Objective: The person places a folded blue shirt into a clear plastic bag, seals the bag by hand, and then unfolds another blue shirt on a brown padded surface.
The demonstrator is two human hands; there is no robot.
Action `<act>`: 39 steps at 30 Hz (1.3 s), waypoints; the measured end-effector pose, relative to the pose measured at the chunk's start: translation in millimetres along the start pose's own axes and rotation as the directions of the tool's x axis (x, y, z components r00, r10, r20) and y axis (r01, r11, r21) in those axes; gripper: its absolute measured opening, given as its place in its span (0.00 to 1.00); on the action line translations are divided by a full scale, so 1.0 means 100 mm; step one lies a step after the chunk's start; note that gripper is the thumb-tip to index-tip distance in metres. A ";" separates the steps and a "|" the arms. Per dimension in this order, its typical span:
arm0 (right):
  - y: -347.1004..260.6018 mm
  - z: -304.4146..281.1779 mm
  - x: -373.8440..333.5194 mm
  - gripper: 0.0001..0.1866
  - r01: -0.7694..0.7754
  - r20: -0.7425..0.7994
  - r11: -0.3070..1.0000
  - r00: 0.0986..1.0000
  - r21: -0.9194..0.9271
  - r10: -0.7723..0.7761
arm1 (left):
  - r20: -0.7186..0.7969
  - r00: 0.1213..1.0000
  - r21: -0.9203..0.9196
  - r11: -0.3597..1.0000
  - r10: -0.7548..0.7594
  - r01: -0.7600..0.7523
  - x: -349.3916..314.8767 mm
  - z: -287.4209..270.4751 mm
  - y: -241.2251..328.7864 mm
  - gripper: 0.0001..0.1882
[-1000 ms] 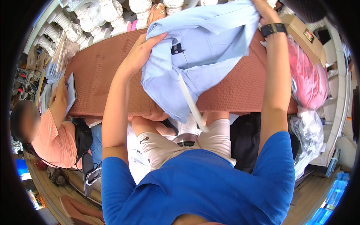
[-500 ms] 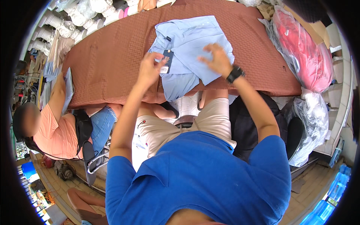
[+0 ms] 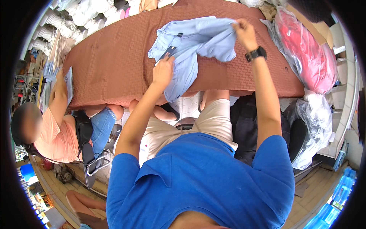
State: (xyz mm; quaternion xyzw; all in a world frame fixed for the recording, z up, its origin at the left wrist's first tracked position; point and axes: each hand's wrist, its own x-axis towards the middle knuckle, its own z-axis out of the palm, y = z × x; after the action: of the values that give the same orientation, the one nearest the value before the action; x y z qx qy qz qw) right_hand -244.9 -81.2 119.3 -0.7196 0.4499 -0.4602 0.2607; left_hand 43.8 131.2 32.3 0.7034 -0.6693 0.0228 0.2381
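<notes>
A light blue shirt (image 3: 198,42) with a dark tag lies bunched on the brown quilted table cover (image 3: 114,61), its lower part hanging over the near edge. My left hand (image 3: 164,72) presses and grips the shirt near the tag. My right hand (image 3: 244,32), with a black watch on the wrist, pinches the shirt's right side and lifts the cloth into a fold.
A person in a pink top (image 3: 53,133) sits at the table's left end, holding papers. Clear plastic bags with red cloth (image 3: 309,49) lie on the right, and another clear bag (image 3: 316,122) below them. White bundles (image 3: 80,15) line the far left edge.
The shirt went from held up in the air to lying on the table. My right hand has moved from the shirt's middle to its right side and lifts a fold.
</notes>
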 end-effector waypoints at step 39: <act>-1.19 -2.29 1.16 0.05 0.184 -0.195 0.789 0.977 0.587 -0.082 | -0.121 0.989 -0.576 0.817 -0.083 -0.002 1.56 -2.04 -0.82 0.08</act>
State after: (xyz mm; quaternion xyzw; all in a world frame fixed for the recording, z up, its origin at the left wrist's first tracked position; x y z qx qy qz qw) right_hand -381.7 -120.2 363.6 -0.5903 0.2480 -0.6523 0.4057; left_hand 196.5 59.6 243.2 0.6097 -0.6112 -0.1354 0.4861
